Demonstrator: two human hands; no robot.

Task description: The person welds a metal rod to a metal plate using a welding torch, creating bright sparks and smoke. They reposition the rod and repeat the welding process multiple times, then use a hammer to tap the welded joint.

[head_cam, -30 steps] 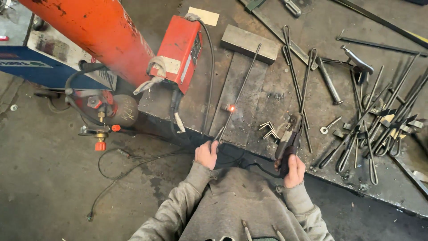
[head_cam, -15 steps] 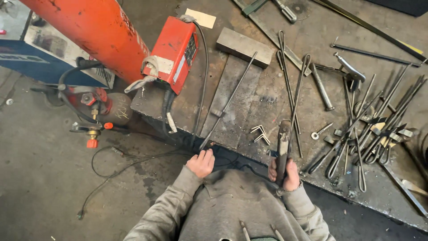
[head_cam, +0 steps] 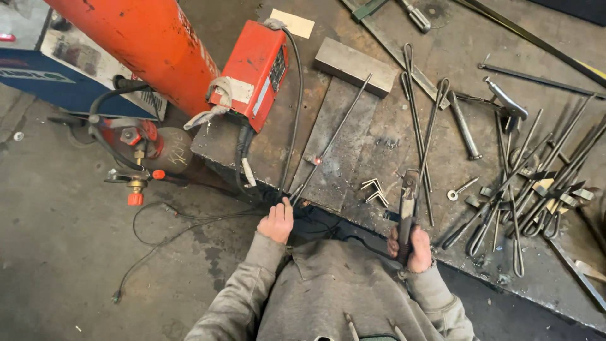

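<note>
— What is each grip doing?

— The left hand (head_cam: 276, 221) is closed on the near end of a thin steel rod (head_cam: 331, 140). The right hand (head_cam: 411, 247) is clenched around the dark handles of pliers (head_cam: 407, 205).

— How does the rod look?

— Long, grey, lying diagonally on the rusty desk (head_cam: 353, 164), with a small red-glowing spot midway. It runs toward a flat steel block (head_cam: 353, 65). A red welder box (head_cam: 255, 69) stands left.

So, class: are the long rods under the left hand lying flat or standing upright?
Lying flat: the long rods rest along the steel plate, their near ends under the left hand.
</note>
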